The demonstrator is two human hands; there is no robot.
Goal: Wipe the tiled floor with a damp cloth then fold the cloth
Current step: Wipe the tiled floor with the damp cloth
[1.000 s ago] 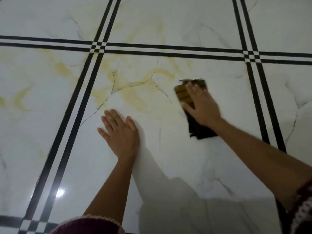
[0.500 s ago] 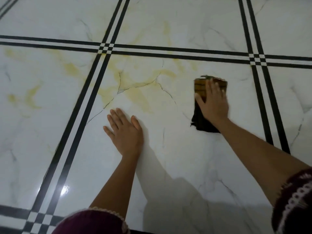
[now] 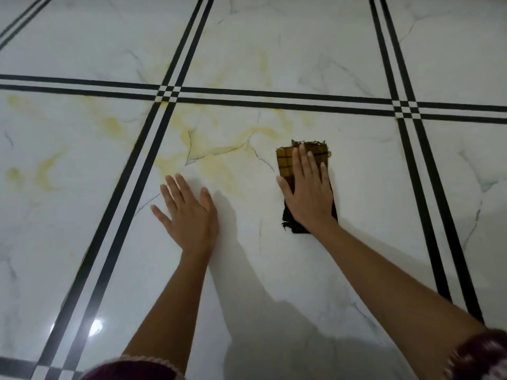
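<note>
A folded cloth (image 3: 285, 160), mustard-yellow check with a dark fringed edge, lies on the white marble-look tiled floor (image 3: 274, 270). My right hand (image 3: 307, 193) presses flat on the cloth with straight fingers, covering most of it. My left hand (image 3: 189, 212) rests flat on the bare tile to the left of the cloth, fingers spread, holding nothing.
Black double lines (image 3: 142, 165) cross the floor between tiles, with a second pair (image 3: 422, 187) to the right of the cloth. Yellowish veining (image 3: 219, 160) marks the tile just left of the cloth. Dark red sleeve cuffs (image 3: 131, 371) show at the bottom edge.
My right hand has slid the cloth a little to the right across the tile and turned it straighter. My left hand stays planted on the floor.
</note>
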